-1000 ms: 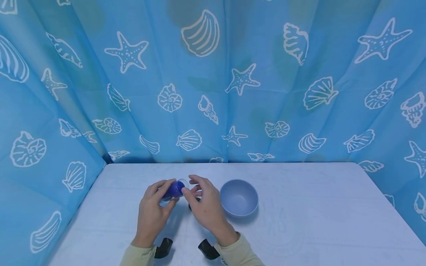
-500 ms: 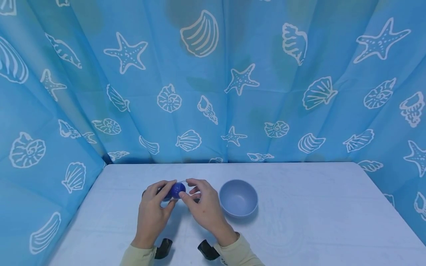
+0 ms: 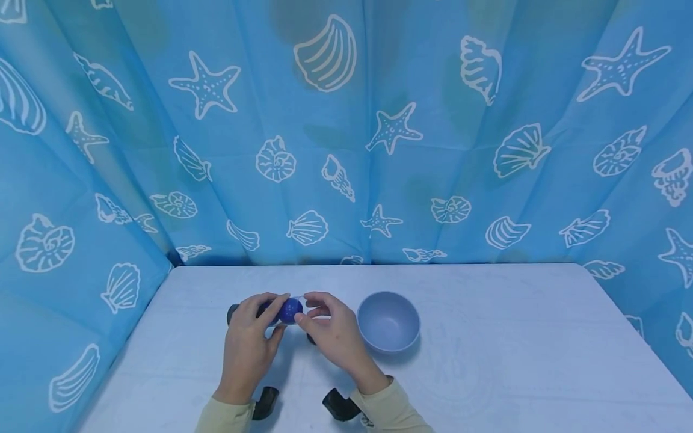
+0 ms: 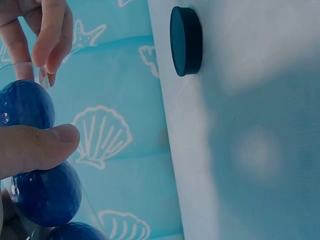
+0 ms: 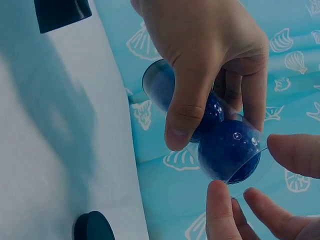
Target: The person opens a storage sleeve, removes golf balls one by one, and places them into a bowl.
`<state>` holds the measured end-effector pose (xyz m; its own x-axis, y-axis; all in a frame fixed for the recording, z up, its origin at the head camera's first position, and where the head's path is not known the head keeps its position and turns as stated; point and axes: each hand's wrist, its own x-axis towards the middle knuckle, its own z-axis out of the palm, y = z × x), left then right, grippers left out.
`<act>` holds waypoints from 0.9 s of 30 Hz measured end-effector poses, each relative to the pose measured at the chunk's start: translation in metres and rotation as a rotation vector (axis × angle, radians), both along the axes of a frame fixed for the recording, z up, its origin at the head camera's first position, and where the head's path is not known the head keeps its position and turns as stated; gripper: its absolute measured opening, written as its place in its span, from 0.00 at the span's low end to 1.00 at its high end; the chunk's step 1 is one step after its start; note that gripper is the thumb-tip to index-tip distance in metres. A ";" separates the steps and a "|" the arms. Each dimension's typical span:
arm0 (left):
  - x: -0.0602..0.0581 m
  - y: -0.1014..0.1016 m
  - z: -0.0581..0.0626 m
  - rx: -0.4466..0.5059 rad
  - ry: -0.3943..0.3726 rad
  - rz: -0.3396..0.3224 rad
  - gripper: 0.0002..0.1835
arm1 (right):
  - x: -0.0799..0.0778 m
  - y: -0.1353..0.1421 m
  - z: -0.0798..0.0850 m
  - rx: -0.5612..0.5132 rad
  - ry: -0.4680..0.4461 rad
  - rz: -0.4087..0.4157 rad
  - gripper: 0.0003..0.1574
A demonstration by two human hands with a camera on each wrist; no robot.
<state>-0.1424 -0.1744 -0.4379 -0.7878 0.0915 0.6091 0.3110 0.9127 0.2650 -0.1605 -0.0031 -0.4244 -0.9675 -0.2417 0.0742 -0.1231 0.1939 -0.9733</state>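
Note:
My left hand (image 3: pixel 251 343) grips a clear tube (image 5: pixel 159 80) lying nearly sideways above the table, its dark end (image 3: pixel 231 313) showing left of the hand. Several dark blue dimpled balls sit in a row inside it. The foremost blue ball (image 3: pixel 291 310) rests at the tube's open mouth. My left thumb (image 4: pixel 40 150) lies along the tube's side. My right hand (image 3: pixel 335 337) pinches the clear rim, with fingertips spread around the mouth and the thumb at the foremost ball. A round black lid (image 4: pixel 186 42) stands on the table below, mostly hidden behind my right hand in the head view.
A blue-grey bowl (image 3: pixel 388 323) stands just right of my right hand on the white-covered table (image 3: pixel 503 349). Black wrist mounts (image 3: pixel 341 406) stick out from the sleeves. A blue curtain with shell prints (image 3: pixel 335 120) hangs behind the table and along its sides.
The foremost ball has come to the tube's mouth, where clear tube showed before. The tube's dark end now shows left of my left hand. My right fingers have shifted slightly at the rim.

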 end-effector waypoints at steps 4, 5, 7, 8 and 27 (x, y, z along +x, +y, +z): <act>0.000 0.000 0.002 -0.020 0.002 -0.003 0.32 | 0.000 -0.001 0.001 -0.020 -0.061 -0.009 0.28; 0.000 0.000 0.002 -0.028 0.002 -0.001 0.32 | -0.001 -0.002 0.001 -0.027 -0.076 -0.011 0.28; 0.000 0.001 0.004 -0.047 -0.002 0.007 0.32 | -0.002 -0.002 0.001 -0.041 -0.105 -0.014 0.28; 0.000 0.001 0.004 -0.057 -0.004 0.012 0.32 | -0.002 -0.002 0.001 -0.048 -0.116 -0.014 0.28; 0.004 0.001 0.014 -0.163 0.037 0.042 0.30 | -0.005 -0.001 -0.004 -0.339 -0.290 0.108 0.32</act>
